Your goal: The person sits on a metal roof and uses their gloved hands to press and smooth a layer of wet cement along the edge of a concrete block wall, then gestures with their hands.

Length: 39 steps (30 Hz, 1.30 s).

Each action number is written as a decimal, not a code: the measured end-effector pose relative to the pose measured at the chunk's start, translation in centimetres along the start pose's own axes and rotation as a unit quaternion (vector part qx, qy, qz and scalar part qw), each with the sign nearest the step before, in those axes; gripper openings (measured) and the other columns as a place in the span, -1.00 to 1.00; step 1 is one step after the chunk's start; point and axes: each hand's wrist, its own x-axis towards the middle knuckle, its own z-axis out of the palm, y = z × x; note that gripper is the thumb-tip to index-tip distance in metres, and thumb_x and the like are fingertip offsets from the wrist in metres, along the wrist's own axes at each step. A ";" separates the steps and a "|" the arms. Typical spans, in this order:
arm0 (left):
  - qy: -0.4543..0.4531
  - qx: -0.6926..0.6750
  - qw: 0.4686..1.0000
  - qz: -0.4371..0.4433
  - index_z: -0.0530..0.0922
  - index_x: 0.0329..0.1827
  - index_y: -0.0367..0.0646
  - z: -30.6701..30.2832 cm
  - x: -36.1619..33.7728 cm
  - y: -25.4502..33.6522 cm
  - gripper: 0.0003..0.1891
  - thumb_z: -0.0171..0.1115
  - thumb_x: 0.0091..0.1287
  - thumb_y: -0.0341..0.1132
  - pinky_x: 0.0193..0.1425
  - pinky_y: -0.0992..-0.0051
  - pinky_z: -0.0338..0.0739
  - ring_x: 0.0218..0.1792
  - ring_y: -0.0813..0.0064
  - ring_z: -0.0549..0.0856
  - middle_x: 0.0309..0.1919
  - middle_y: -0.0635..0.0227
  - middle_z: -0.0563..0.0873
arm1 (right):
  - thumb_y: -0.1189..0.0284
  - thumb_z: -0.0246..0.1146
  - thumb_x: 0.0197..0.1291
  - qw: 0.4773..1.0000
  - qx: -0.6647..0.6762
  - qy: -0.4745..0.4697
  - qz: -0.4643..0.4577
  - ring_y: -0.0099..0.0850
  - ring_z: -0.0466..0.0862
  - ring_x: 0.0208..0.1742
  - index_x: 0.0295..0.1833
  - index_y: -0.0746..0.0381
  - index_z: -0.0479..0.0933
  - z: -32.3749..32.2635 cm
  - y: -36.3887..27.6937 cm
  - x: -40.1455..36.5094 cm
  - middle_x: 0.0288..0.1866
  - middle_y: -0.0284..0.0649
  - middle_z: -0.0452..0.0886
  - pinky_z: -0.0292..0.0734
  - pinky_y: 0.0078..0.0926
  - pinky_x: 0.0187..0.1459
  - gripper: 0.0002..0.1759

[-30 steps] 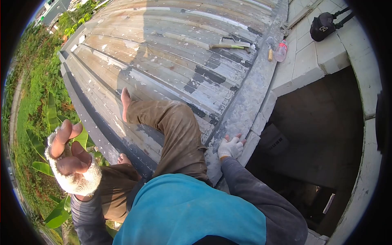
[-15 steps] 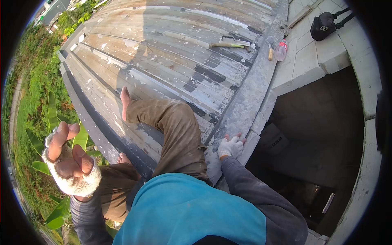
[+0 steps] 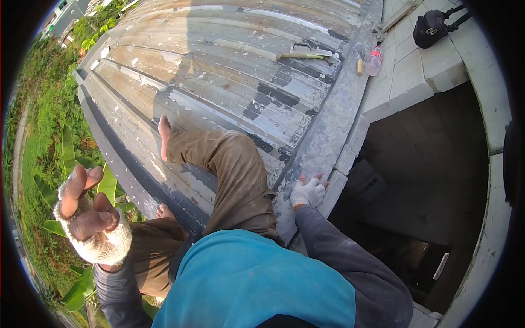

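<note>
My left hand (image 3: 93,218), in a dirty white glove with bare fingertips, is raised at the left. Its fingers are loosely bent and apart, and nothing shows in them. My right hand (image 3: 308,192), in a similar glove, rests with spread fingers on the grey, paint-flecked ledge (image 3: 320,134). That ledge runs between the corrugated metal roof (image 3: 219,93) and the block wall. My bent leg in brown trousers (image 3: 235,169) lies across the roof, bare foot on the metal.
A hammer (image 3: 301,55) lies farther up the roof. A yellowish-handled tool (image 3: 359,66) and a plastic bottle (image 3: 374,61) are on the ledge and wall. A black bag (image 3: 430,30) sits on the blocks (image 3: 410,87). A dark opening (image 3: 421,164) drops at the right; greenery (image 3: 44,136) lies beyond the roof edge.
The fingers of my left hand have shifted slightly. My right hand stays on the ledge. The view has moved a little, so the roof and tools appear slightly farther left.
</note>
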 end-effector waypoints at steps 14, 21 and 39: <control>0.022 0.009 0.999 -0.027 0.28 -0.38 -0.11 0.3 0.1 0.6 -0.71 0.13 0.49 -0.61 0.38 0.03 0.55 0.28 0.00 0.68 0.43 -0.10 0.53 | -0.17 0.13 0.41 0.999 0.001 -0.031 0.010 0.12 0.29 0.55 0.68 0.07 0.18 -0.1 -0.1 0.2 0.65 0.28 0.12 0.10 0.08 0.55 -0.12; 0.046 -0.032 0.998 -0.025 0.30 -0.42 -0.03 0.5 -0.5 -0.3 -0.66 0.25 0.43 -0.58 0.38 0.12 0.57 0.29 -0.02 0.67 0.46 -0.07 0.51 | -0.17 0.13 0.42 0.999 -0.005 -0.045 0.009 0.12 0.29 0.55 0.67 0.07 0.19 -0.4 -0.1 0.3 0.64 0.29 0.14 0.11 0.06 0.56 -0.13; 0.009 0.040 0.999 -0.011 0.30 -0.40 -0.06 0.7 -0.2 0.0 -0.65 0.12 0.47 -0.71 0.29 0.14 0.64 0.19 0.04 0.75 0.38 -0.08 0.61 | -0.17 0.10 0.43 0.999 0.003 -0.047 0.011 0.14 0.27 0.56 0.72 0.07 0.11 -0.5 -0.1 0.3 0.67 0.31 0.07 0.08 0.12 0.56 -0.09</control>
